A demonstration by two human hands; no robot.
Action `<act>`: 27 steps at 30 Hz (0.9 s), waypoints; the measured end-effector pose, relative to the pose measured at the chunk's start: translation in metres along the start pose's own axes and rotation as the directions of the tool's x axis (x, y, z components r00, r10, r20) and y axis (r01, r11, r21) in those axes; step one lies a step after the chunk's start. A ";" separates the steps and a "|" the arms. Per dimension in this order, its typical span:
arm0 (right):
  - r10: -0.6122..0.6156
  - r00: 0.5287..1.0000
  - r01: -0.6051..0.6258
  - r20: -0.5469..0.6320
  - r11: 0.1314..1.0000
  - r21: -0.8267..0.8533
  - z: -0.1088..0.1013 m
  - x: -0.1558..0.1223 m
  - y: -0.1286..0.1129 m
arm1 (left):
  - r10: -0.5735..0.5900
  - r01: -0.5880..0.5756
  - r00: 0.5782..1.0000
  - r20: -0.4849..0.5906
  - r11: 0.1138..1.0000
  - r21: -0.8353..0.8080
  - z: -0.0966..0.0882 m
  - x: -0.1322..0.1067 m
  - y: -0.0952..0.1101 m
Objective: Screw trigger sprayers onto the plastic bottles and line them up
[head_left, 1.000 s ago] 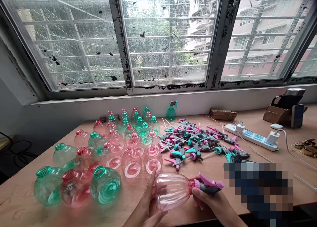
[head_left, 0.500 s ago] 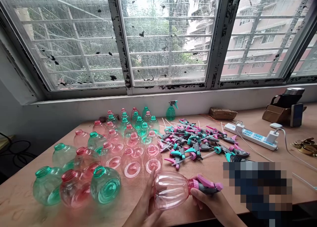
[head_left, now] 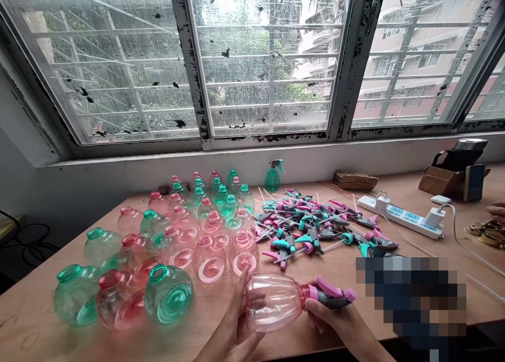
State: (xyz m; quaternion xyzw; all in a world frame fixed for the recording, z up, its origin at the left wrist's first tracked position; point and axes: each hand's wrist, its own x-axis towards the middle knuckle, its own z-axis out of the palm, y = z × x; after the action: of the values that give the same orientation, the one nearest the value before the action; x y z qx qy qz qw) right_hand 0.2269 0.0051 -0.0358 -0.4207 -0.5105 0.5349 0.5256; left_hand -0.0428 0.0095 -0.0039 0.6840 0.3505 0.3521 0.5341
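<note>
A clear pink spray bottle (head_left: 274, 303) lies on its side between my hands, its neck pointing right. My left hand (head_left: 235, 320) is wrapped round its base end. At the neck, my right hand (head_left: 325, 314) grips the pink collar of a grey and pink trigger sprayer (head_left: 335, 293), which sits on the bottle's mouth. Several open-necked bottles, such as a green one (head_left: 169, 296) and a pink one (head_left: 120, 301), stand to the left. Beyond my hands lies a heap of loose trigger sprayers (head_left: 311, 220) with thin tubes, in pink, teal and grey.
An assembled green spray bottle (head_left: 272, 178) stands by the wall. At right are a white power strip (head_left: 402, 217) with cords, a cardboard box (head_left: 442, 182) and a phone (head_left: 474, 183). Another person's hand (head_left: 496, 210) shows at the right edge. A blurred patch covers the front right.
My hands and the pink bottle have barely moved. Another person's hand has come into view at the right edge, near the brownish rings.
</note>
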 end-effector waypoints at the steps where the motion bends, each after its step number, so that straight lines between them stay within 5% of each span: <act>1: 0.004 1.000 -0.004 0.003 1.000 0.001 0.000 0.000 0.000 | 0.005 -0.005 1.000 0.003 1.000 0.001 0.000 0.000 0.000; 7: 0.015 1.000 -0.015 0.018 1.000 0.003 0.000 0.000 -0.001 | -0.030 0.031 0.999 0.018 0.996 -0.088 0.000 0.000 0.000; 27: 0.036 0.999 -0.036 -0.009 0.997 0.070 -0.001 -0.002 0.005 | 0.017 -0.016 1.000 -0.019 0.998 0.064 0.001 0.000 0.002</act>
State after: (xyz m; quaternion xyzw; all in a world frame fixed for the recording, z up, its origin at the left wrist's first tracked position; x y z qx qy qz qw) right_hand 0.2275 0.0034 -0.0411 -0.4140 -0.4809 0.5596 0.5331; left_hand -0.0416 0.0089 -0.0017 0.7001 0.3613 0.3517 0.5056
